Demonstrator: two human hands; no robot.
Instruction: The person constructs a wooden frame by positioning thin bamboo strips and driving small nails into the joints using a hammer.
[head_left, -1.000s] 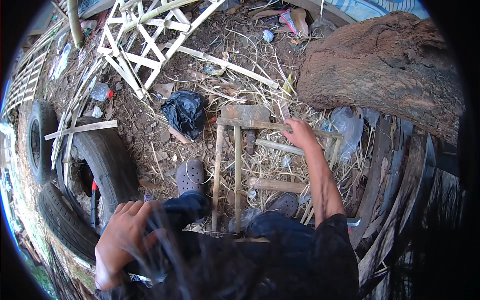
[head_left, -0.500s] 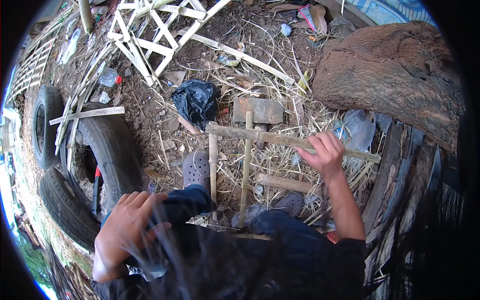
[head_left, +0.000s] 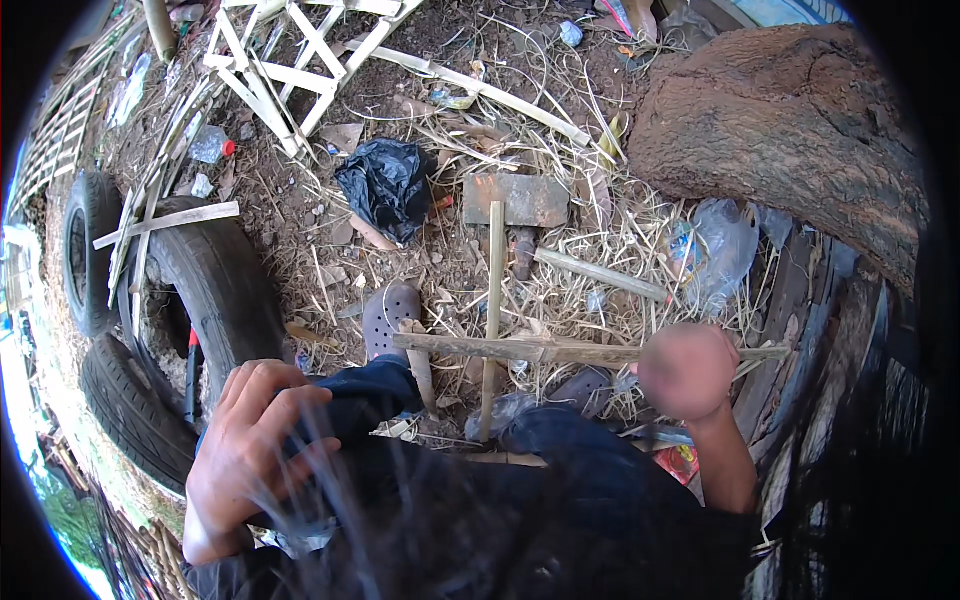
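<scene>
My right hand [head_left: 688,372] is closed around the right part of a long bamboo strip [head_left: 470,347]; its fingertips are hidden. The strip runs sideways in front of my knees and crosses over an upright bamboo strip [head_left: 494,270]. Near its left end, a shorter bamboo piece [head_left: 420,375] meets it at an angle; whether they are joined I cannot tell. My left hand [head_left: 262,415] lies over my bent left knee, holding nothing, with its fingers partly apart. A grey clog [head_left: 390,312] shows on my left foot beyond that knee.
Straw-like shavings and litter cover the soil. Ahead lie a black plastic bag [head_left: 385,190], a rusty rectangular block [head_left: 515,200] and another bamboo piece [head_left: 600,274]. Old tyres [head_left: 215,290] stand left, a thick trunk [head_left: 780,120] right. A bamboo lattice [head_left: 318,60] sits far ahead.
My right hand has brought the long bamboo strip nearer to me and slightly right, uncovering a bamboo piece on the shavings. The shorter piece's top has come nearer too. My left hand stays on the knee.
</scene>
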